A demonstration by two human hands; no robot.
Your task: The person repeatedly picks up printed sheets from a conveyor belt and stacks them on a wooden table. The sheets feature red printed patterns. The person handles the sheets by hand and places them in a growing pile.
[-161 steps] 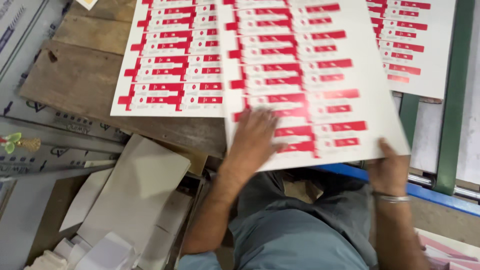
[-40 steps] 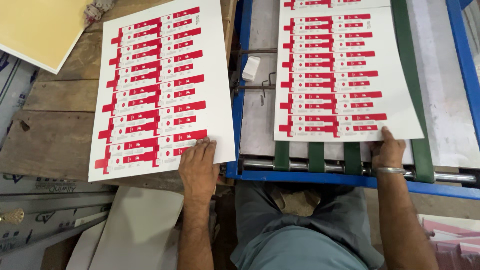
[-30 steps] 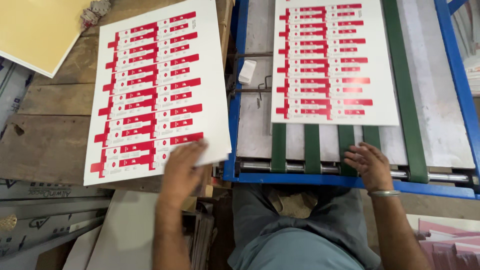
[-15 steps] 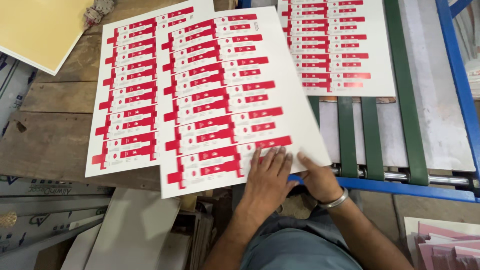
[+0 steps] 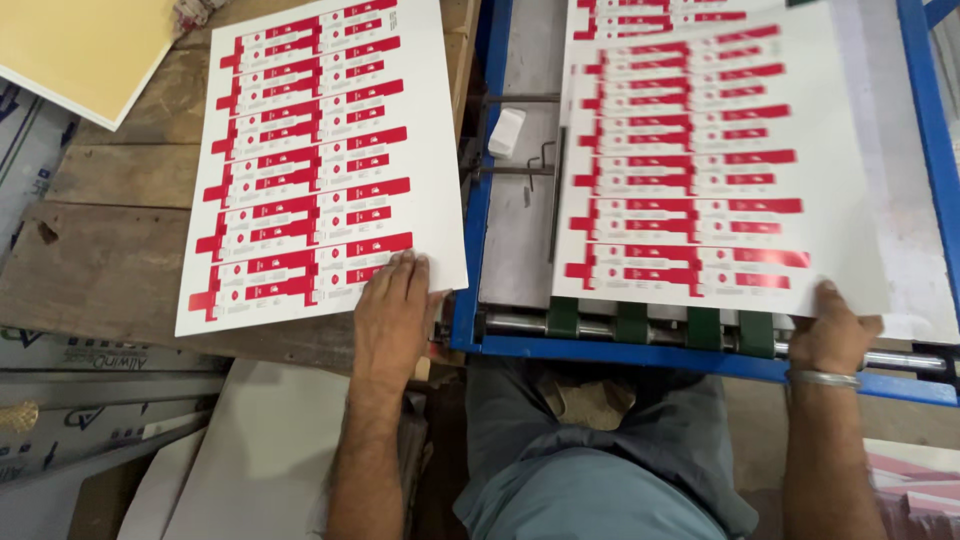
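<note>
Printed sheet [image 5: 700,170] has moved onto conveyor, lengthwise away, right hand [image 5: 830,335] holding.

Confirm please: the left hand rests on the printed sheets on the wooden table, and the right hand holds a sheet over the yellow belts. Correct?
Not quite. The head view shows green belts, not yellow. The rest stands: the left hand rests on the stack, the right hand holds a sheet.
</note>
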